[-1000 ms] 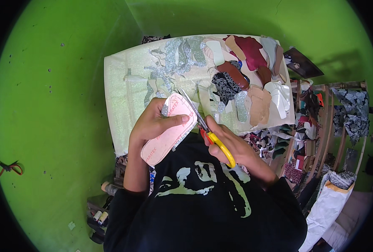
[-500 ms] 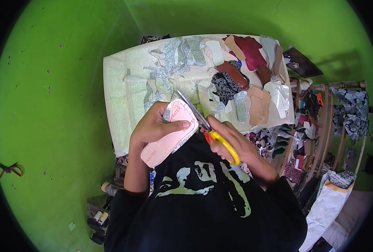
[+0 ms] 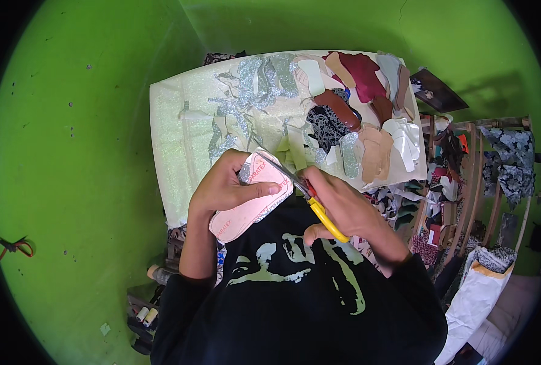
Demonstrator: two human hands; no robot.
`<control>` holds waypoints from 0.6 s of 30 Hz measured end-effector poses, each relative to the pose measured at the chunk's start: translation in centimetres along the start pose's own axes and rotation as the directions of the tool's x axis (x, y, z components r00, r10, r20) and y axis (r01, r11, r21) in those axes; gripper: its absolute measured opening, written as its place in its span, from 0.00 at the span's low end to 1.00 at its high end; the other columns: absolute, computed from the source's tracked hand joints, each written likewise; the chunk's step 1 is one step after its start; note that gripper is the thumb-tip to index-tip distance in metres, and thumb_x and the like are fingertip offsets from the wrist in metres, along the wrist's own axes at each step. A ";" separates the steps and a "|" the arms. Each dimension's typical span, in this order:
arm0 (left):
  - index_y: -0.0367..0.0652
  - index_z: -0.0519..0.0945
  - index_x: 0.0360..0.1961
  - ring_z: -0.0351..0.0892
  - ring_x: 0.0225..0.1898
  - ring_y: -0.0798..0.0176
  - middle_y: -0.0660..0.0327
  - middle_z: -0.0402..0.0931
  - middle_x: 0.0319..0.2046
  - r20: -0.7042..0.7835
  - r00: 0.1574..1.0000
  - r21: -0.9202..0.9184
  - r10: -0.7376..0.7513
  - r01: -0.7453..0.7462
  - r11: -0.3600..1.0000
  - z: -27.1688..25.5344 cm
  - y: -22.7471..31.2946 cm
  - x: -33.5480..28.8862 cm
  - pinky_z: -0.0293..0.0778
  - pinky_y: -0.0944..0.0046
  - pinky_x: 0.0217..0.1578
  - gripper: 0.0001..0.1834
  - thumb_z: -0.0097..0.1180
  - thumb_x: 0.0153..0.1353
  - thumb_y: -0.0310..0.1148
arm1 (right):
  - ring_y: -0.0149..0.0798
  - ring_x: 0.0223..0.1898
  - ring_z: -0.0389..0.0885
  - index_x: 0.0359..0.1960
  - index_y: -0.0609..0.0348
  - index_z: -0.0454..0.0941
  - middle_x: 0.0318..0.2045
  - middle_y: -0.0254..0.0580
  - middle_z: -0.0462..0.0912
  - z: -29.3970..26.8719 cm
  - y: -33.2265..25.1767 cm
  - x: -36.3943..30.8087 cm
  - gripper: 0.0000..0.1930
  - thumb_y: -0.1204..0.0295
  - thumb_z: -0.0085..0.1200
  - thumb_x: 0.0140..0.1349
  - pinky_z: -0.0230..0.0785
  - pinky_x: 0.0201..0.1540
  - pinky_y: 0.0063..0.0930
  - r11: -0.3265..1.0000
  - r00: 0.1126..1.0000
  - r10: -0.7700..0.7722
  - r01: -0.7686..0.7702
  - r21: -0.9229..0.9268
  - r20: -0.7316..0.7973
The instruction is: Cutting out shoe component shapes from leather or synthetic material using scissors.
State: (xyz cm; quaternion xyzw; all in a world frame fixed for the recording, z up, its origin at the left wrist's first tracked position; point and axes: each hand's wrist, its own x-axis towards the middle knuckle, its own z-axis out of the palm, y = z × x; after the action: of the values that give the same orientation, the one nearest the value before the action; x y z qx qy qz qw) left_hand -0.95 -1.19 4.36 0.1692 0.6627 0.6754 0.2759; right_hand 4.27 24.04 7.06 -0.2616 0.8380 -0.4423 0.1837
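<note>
My left hand (image 3: pixel 228 184) grips a pale pink insole (image 3: pixel 244 211) with red print on its face, thumb on top and fingers underneath. Silvery glitter material shows along parts of the insole's edge. My right hand (image 3: pixel 345 204) is closed on scissors (image 3: pixel 324 218) with yellow and red handles. The blades lie along the insole's upper right edge and point away to the upper left. Beyond my hands, thin glitter offcuts (image 3: pixel 226 125) are strewn over the cloth-covered table (image 3: pixel 176 164).
Insole-shaped pieces in brown (image 3: pixel 337 108), tan (image 3: pixel 375 152) and white (image 3: pixel 407 143) lie at the table's right, near dark red material (image 3: pixel 362 73). Slatted wooden racks (image 3: pixel 470 188) with scraps and a white sack (image 3: pixel 474 304) stand further right. Green walls (image 3: pixel 88 170) surround the table.
The scissor blades have come closer together and now lie over the insole's edge. The insole has shifted slightly right, and my right thumb has moved lower at the handles.
</note>
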 end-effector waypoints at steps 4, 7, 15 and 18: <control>0.36 0.85 0.35 0.76 0.25 0.78 0.66 0.82 0.25 0.019 1.000 -0.010 -0.010 0.010 1.000 -0.1 0.6 0.0 0.71 0.72 0.27 0.10 0.72 0.54 0.29 | 0.57 0.28 0.75 0.46 0.66 0.60 0.30 0.57 0.74 0.1 -0.6 0.0 0.44 0.44 0.73 0.43 0.70 0.33 0.45 0.998 0.998 0.055 -0.055 -0.017 0.004; 0.34 0.84 0.34 0.76 0.27 0.76 0.64 0.82 0.27 0.014 0.998 -0.035 -0.061 0.061 0.997 -0.1 0.9 -0.1 0.70 0.72 0.28 0.11 0.73 0.49 0.25 | 0.56 0.25 0.74 0.45 0.66 0.62 0.27 0.56 0.74 0.3 -0.7 -0.3 0.43 0.45 0.73 0.44 0.69 0.31 0.44 0.996 0.998 0.068 -0.069 -0.060 -0.005; 0.34 0.84 0.33 0.79 0.28 0.74 0.62 0.83 0.27 -0.031 0.998 -0.002 0.045 -0.045 0.999 -0.2 0.9 -0.5 0.72 0.71 0.30 0.12 0.73 0.47 0.24 | 0.55 0.29 0.74 0.50 0.67 0.64 0.30 0.54 0.73 -0.1 0.9 -0.3 0.55 0.29 0.65 0.34 0.67 0.34 0.43 0.997 0.996 0.069 -0.072 -0.035 -0.060; 0.34 0.84 0.33 0.79 0.29 0.73 0.61 0.84 0.27 -0.090 0.996 0.002 0.028 -0.028 1.000 0.2 1.2 -0.3 0.73 0.71 0.31 0.13 0.74 0.46 0.23 | 0.53 0.30 0.75 0.52 0.67 0.64 0.31 0.52 0.73 -0.3 0.6 -0.3 0.56 0.30 0.67 0.32 0.68 0.35 0.42 0.996 0.998 0.038 -0.042 -0.082 -0.053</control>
State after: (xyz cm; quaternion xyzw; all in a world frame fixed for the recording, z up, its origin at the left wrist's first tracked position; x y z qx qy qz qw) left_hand -0.81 -1.13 5.62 0.1481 0.6723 0.6858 0.2363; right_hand 4.17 24.69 6.70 -0.2407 0.8651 -0.4100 0.1597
